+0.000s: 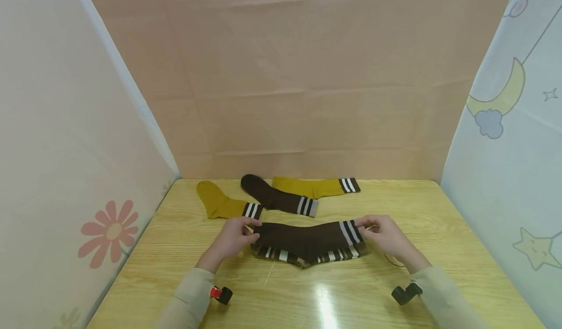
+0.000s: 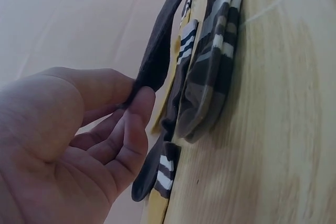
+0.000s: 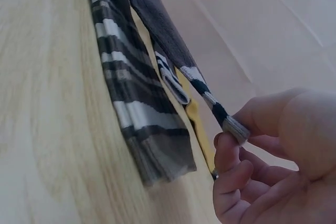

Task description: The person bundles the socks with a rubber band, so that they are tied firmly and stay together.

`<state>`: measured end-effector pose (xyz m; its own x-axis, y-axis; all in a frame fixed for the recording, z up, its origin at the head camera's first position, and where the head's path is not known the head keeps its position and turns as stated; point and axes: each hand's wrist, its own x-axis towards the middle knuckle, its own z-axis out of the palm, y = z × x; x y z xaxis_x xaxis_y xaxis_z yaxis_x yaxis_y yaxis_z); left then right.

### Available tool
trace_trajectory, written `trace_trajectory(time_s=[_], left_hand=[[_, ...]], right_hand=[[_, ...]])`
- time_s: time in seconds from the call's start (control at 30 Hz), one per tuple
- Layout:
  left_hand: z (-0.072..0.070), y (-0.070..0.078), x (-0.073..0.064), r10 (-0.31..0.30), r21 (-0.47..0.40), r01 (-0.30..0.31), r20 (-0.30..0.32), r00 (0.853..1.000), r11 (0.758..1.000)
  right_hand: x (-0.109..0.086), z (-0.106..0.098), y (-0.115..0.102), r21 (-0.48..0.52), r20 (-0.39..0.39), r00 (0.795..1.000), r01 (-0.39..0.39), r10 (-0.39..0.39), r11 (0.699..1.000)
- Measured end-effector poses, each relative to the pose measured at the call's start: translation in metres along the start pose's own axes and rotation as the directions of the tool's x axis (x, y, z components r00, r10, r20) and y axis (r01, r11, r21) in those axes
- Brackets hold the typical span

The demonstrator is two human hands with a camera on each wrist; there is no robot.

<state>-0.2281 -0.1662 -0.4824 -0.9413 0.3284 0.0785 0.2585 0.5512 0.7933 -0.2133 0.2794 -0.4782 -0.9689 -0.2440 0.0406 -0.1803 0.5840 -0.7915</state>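
A dark brown sock (image 1: 298,236) with a striped cuff is stretched sideways between both hands, raised off the table. My left hand (image 1: 234,236) pinches its toe end between thumb and fingers, as the left wrist view also shows. At the other end my right hand (image 1: 384,236) pinches the grey edge of the cuff (image 3: 236,129). Under the held sock lie striped brown, grey and white socks (image 3: 131,93), stacked on the table; in the head view the held sock covers most of them.
Behind the hands lie a mustard sock (image 1: 224,204) at left, another dark brown sock (image 1: 281,199) in the middle and a second mustard sock (image 1: 307,186) at the back. Fabric walls stand at the left (image 1: 66,124), back (image 1: 307,75) and right (image 1: 505,173) of the wooden table (image 1: 456,280).
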Motion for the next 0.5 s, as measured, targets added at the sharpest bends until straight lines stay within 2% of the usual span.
trace_trajectory(time_s=[0.27,0.5], left_hand=[[0.002,-0.002,0.000,-0.012,0.006,0.012,0.037,0.999,1.000],[0.007,-0.006,-0.001,-0.031,0.007,0.030,0.061,0.998,1.000]], right_hand=[[-0.004,0.001,0.005,0.006,0.019,1.000,-0.015,0.015,1.000],[-0.005,0.005,0.013,0.004,0.030,0.998,-0.063,0.063,0.998]])
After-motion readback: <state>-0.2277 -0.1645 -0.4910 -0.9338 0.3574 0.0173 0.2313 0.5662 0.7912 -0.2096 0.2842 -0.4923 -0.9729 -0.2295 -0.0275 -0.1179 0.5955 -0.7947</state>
